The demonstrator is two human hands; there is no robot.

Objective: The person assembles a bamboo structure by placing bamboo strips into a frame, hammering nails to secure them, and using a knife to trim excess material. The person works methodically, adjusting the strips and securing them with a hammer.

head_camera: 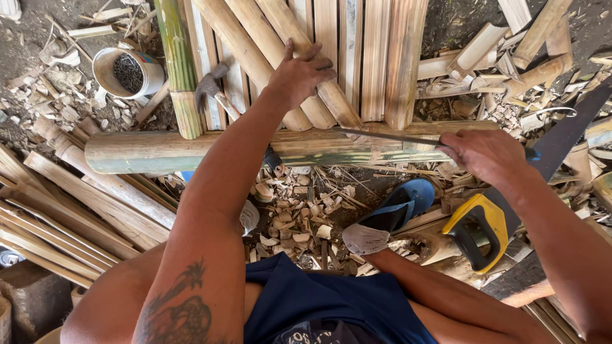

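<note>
My left hand (299, 73) presses flat on two round bamboo pieces (319, 95) that lie side by side with split bamboo slats (357, 51). These rest across a thick greenish bamboo pole (191, 151) lying crosswise. My right hand (486, 156) grips a long thin blade (389, 135) by its handle. The blade is seen edge-on, and its tip touches the lower end of the bamboo piece under my left hand.
A hand saw with a yellow handle (479, 230) lies at the right by my leg. A hammer (213, 89) rests on the slats. A white tin of nails (127, 71) stands at upper left. Bamboo strips (70, 210) and offcuts litter the ground (299, 210). My foot wears a blue sandal (398, 207).
</note>
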